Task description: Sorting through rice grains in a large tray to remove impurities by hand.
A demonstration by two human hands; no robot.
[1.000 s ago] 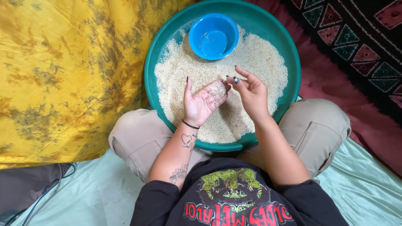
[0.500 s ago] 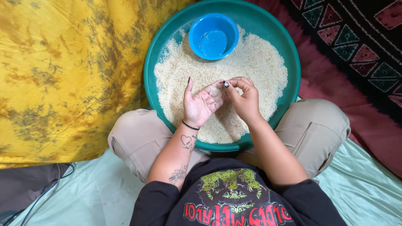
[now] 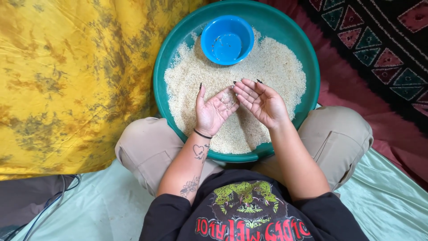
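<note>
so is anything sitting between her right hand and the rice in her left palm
Nothing visible does. The right hand is open, its fingertips right beside the few grains of rice cupped in the left hand; no object lies between them.

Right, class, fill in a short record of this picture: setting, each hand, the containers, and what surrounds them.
Setting: person seated cross-legged, green basin at the knees
Basin contents: pale rice
Small container: blue bowl sitting on the rice, far side
Left hand: palm up, open, a few grains on it
Right hand: palm up, open, fingertips meeting the left hand
Surroundings: yellow cloth, patterned rug
</note>
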